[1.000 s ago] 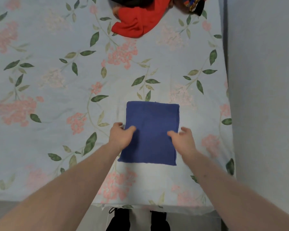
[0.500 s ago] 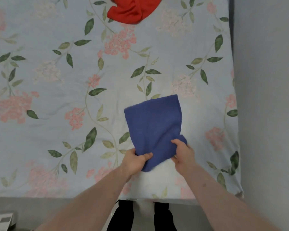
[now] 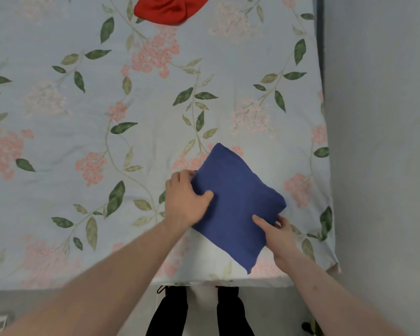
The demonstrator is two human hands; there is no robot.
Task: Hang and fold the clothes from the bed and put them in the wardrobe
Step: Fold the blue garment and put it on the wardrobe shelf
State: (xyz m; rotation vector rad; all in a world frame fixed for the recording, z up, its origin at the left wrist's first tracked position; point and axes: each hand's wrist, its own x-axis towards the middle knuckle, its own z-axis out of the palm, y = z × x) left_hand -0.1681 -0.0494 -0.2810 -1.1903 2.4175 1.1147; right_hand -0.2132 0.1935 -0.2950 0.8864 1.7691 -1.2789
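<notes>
A folded blue cloth (image 3: pixel 235 202) lies turned like a diamond near the front edge of the bed (image 3: pixel 83 141), which has a floral sheet. My left hand (image 3: pixel 184 200) grips its left edge, thumb on top and fingers underneath. My right hand (image 3: pixel 277 229) holds its lower right edge in the same way. A red garment (image 3: pixel 167 8) lies at the far side of the bed, cut off by the top of the view.
A grey wall (image 3: pixel 378 141) runs along the right side of the bed. Below the bed's front edge I see my legs in dark trousers (image 3: pixel 170 311) and a strip of grey floor (image 3: pixel 22 301).
The blue cloth lay flat and square a second ago. Both hands took hold of it, lifted its near edge and turned it clockwise into a diamond, shifted slightly right.
</notes>
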